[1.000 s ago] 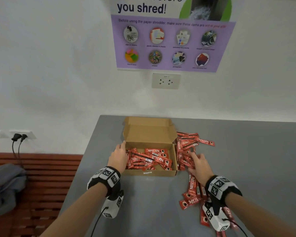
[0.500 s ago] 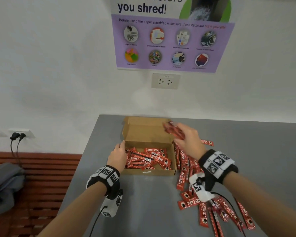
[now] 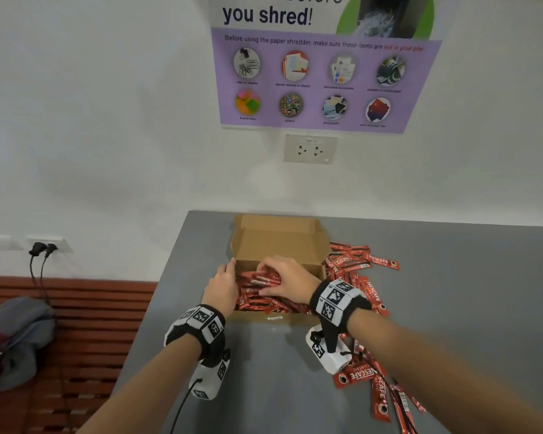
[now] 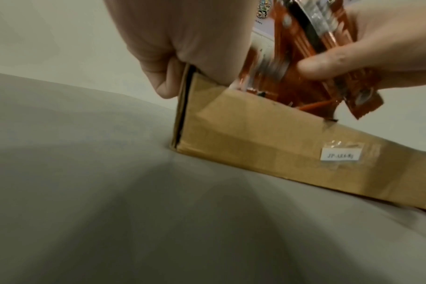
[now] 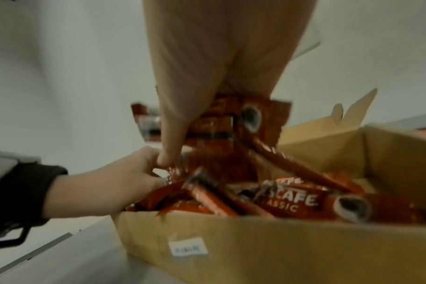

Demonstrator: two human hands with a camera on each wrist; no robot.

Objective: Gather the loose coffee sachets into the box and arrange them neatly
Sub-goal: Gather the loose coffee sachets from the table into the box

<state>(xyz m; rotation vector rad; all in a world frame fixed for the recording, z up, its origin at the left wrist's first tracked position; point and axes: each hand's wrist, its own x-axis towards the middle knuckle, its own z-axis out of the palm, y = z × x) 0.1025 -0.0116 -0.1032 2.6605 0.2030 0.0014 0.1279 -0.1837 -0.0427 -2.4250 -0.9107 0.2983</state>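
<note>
An open brown cardboard box [image 3: 273, 317] sits on the grey table [image 3: 452, 308], partly filled with red coffee sachets [image 5: 292, 201]. My left hand [image 3: 224, 281] grips the box's left wall near the front corner [image 4: 182, 107]. My right hand [image 3: 282, 278] is low over the box's inside and holds a bundle of sachets [image 5: 231, 124] that hangs down onto those lying inside. In the left wrist view that bundle [image 4: 311, 63] is pinched by the right hand's fingers [image 4: 328, 63]. More loose sachets [image 3: 355, 264] lie on the table right of the box.
The box lid [image 3: 279, 239] stands up at the back, towards the wall. Another spread of sachets [image 3: 367, 375] lies under my right forearm. The table's left edge drops to a wooden bench [image 3: 85, 339] with a grey bag [image 3: 16, 333].
My right hand took a bundle of sachets from the loose pile, lifted it past the lid, then came down left into the box. My left hand stayed on the box's left wall.
</note>
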